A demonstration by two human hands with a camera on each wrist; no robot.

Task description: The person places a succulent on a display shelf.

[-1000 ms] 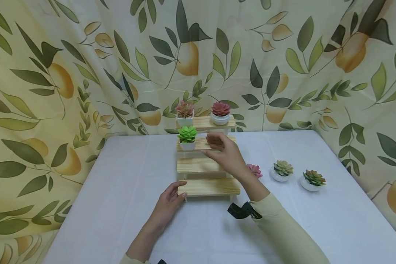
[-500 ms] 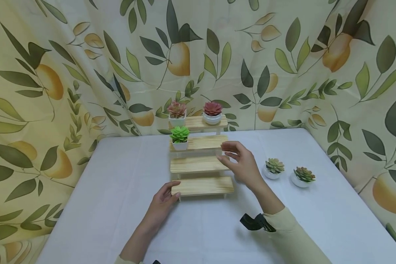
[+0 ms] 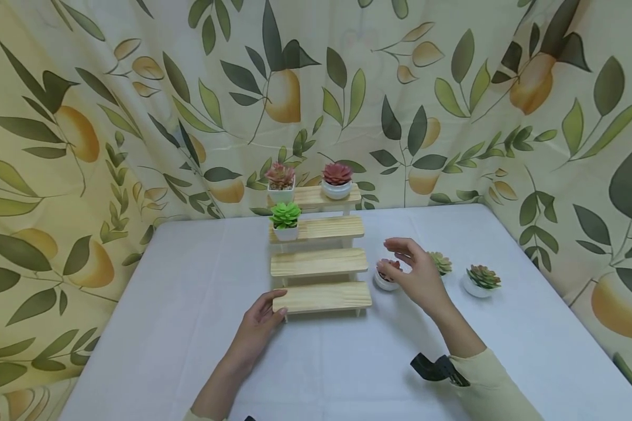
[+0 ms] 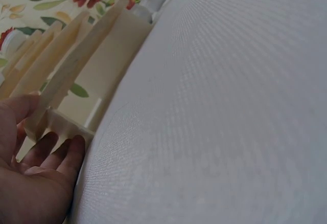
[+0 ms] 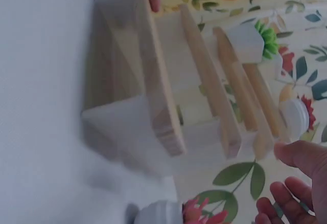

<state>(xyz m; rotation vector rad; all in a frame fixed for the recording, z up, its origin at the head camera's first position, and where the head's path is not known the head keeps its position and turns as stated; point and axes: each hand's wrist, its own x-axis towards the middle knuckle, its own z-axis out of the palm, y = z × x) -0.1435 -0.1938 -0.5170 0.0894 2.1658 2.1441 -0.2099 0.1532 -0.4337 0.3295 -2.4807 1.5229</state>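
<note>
My left hand (image 3: 263,318) grips the left end of the lowest step of a four-tier wooden stand (image 3: 318,262). In the left wrist view its fingers (image 4: 71,157) curl in under the step by the leg. To the right of the stand, my right hand (image 3: 418,278) hovers with fingers loosely bent and nothing held. Its thumb overlaps a pink succulent (image 3: 384,283) in a round white pot in the head view. The right wrist view shows that pot (image 5: 161,214) apart from the right hand (image 5: 301,183). A pale green succulent (image 3: 440,263) is partly hidden behind the right hand.
On the top step stand a pinkish succulent (image 3: 281,188) at left and a dark red one (image 3: 337,182) at right. A bright green succulent (image 3: 286,222) sits on the second step's left end. A green-red succulent (image 3: 481,282) stands farther right. Behind hangs a patterned curtain (image 3: 342,134).
My right hand has moved from beside the second step, rightward and nearer, to the pink succulent. The left hand keeps its grip on the stand. The head view has shifted slightly.
</note>
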